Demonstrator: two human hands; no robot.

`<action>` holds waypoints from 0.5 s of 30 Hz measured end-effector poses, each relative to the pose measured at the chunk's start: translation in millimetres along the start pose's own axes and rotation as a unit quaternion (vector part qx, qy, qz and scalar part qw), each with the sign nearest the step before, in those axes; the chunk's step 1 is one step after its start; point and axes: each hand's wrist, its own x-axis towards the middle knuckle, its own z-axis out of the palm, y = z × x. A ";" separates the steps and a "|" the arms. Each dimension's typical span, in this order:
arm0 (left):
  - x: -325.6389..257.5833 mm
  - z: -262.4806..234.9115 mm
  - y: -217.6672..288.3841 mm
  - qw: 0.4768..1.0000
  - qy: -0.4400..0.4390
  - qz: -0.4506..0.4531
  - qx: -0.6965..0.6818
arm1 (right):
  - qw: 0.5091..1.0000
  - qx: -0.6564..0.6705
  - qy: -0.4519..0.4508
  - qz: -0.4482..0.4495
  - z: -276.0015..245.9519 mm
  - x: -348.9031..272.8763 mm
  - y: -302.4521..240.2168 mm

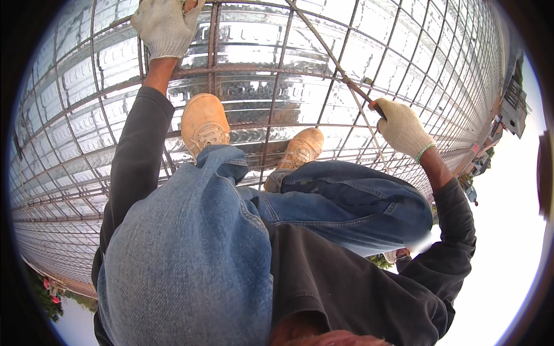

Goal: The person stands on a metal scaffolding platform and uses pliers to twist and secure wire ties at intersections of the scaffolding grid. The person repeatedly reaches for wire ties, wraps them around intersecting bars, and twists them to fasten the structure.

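My left hand (165, 30), in a pale knitted glove, is at the top edge, over the mesh of steel reinforcing bars (212, 43). Its fingers look curled in; a small reddish-brown bit shows beside the thumb, and the frame cuts off the rest. To the right, my gloved right hand (404, 128) is closed round the handle of a slim hand tool (361, 92), dark with an orange part. The tool's shaft points up and left, its far end meeting or overlapping a diagonal bar (317, 36); whether they touch I cannot tell.
Shiny ribbed metal decking (248, 34) lies beneath the bars. My tan work boots, left (205, 121) and right (303, 147), stand on the mesh, with my knees bent above them. Buildings (512, 106) show beyond the right edge, and trees (49, 297) at lower left.
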 end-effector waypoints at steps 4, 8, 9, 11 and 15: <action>0.2 -2.3 -0.9 0.999 -0.030 -0.014 -0.006 | 0.997 0.052 -0.046 0.029 -11.6 3.3 -2.7; -0.6 -1.7 -2.4 1.000 -0.022 -0.004 -0.007 | 0.991 0.098 -0.074 0.054 -19.5 9.3 -1.3; -0.3 -1.8 -2.1 1.000 -0.026 -0.006 -0.011 | 0.990 0.105 -0.075 0.054 -21.5 10.2 -1.8; 0.2 -3.3 -2.3 0.999 -0.030 -0.006 -0.014 | 0.990 0.096 -0.088 0.056 -25.8 16.3 -4.1; -0.6 -3.2 -3.6 0.999 -0.029 -0.003 -0.012 | 0.988 0.077 -0.118 0.057 -38.3 24.6 -5.9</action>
